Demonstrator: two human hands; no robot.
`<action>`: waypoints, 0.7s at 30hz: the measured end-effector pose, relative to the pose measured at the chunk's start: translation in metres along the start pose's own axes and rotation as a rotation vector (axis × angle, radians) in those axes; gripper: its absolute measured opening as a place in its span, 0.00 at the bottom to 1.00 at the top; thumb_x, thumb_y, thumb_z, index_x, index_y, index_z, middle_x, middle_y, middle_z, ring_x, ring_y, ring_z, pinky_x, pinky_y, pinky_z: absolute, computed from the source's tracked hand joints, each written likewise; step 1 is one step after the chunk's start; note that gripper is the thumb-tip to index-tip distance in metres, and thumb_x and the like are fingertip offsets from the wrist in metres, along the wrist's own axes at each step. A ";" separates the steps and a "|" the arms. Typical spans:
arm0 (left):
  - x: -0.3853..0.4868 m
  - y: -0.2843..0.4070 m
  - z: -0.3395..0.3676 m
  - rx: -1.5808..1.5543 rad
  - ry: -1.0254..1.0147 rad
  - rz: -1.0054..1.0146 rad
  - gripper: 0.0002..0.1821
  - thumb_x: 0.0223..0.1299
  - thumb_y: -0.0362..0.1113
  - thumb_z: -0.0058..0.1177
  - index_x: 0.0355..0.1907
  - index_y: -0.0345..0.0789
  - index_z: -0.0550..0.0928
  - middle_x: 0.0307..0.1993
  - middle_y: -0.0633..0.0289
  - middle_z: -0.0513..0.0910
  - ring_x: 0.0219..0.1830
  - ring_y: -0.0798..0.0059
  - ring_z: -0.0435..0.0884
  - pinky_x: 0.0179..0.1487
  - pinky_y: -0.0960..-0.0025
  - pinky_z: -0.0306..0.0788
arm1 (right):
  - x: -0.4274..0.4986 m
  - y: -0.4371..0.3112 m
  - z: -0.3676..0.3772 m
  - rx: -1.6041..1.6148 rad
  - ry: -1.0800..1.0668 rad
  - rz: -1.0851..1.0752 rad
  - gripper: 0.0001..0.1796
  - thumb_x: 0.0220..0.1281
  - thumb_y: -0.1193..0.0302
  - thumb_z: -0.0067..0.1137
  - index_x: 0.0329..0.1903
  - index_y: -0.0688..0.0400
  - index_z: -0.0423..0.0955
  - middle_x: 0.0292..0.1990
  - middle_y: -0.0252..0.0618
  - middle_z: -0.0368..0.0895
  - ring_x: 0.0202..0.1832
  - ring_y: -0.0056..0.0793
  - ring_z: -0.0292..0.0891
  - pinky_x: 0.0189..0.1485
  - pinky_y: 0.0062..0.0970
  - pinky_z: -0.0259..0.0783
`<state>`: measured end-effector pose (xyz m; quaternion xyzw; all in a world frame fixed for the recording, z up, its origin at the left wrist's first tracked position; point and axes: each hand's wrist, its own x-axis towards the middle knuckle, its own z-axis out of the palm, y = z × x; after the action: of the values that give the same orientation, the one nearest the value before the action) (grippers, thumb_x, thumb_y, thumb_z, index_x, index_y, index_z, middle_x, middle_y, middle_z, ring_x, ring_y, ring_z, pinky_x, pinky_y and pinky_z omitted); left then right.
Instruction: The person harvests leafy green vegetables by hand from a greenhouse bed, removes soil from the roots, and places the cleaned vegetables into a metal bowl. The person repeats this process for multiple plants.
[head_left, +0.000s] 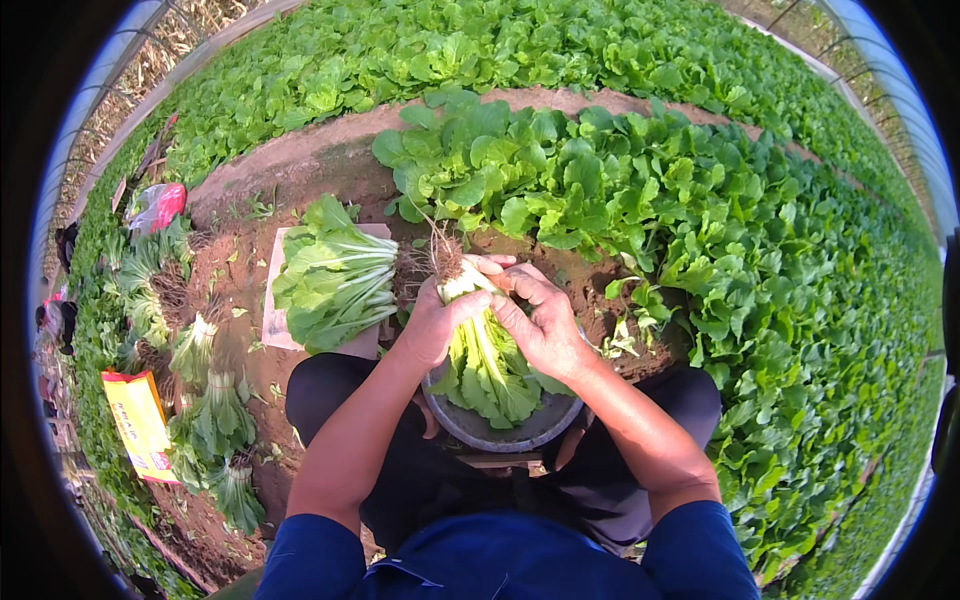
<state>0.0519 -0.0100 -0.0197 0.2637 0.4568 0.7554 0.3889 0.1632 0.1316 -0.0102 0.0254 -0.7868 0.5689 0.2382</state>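
Between my knees I hold a bunch of leafy greens (487, 360), its soil-covered roots up and away from me and its leaves hanging toward me. My left hand (441, 319) grips the pale stems just below the roots, thumb across them. My right hand (541, 322) has its fingers bent against the same stems from the other side. Beneath the leaves sits a round grey basin (491, 441), its inside partly hidden. Left of my hands, a pile of loose greens (330, 277) lies on a flat pale board (276, 322), roots pointing right.
Several tied bundles of greens (221, 412) lie on bare soil to the left, beside a yellow printed bag (139, 427). Farther off is a red and clear plastic bag (166, 206). Dense growing greens (750, 247) fill the right side; a soil path (300, 154) crosses ahead.
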 end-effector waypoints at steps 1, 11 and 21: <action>0.000 -0.001 0.000 -0.007 -0.024 0.028 0.19 0.59 0.33 0.55 0.54 0.33 0.76 0.63 0.48 0.75 0.62 0.62 0.75 0.68 0.58 0.67 | -0.002 0.001 -0.001 -0.005 0.001 0.036 0.24 0.68 0.65 0.61 0.61 0.68 0.73 0.52 0.51 0.78 0.55 0.42 0.76 0.60 0.34 0.70; 0.000 0.007 0.009 -0.149 0.110 -0.021 0.23 0.57 0.35 0.62 0.54 0.29 0.75 0.44 0.48 0.84 0.56 0.56 0.81 0.66 0.53 0.71 | -0.020 -0.003 0.020 0.036 -0.154 0.409 0.40 0.56 0.59 0.73 0.66 0.64 0.64 0.45 0.52 0.83 0.50 0.48 0.82 0.53 0.40 0.76; -0.001 0.011 0.017 0.352 0.255 -0.112 0.14 0.53 0.23 0.55 0.44 0.32 0.74 0.32 0.61 0.78 0.36 0.70 0.81 0.51 0.61 0.78 | -0.014 0.088 -0.111 -0.532 -0.440 0.472 0.36 0.70 0.39 0.45 0.41 0.63 0.82 0.39 0.61 0.83 0.45 0.58 0.80 0.50 0.48 0.75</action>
<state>0.0613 -0.0059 -0.0025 0.2039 0.6409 0.6685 0.3173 0.1868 0.2604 -0.0672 -0.0971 -0.9227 0.3658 -0.0741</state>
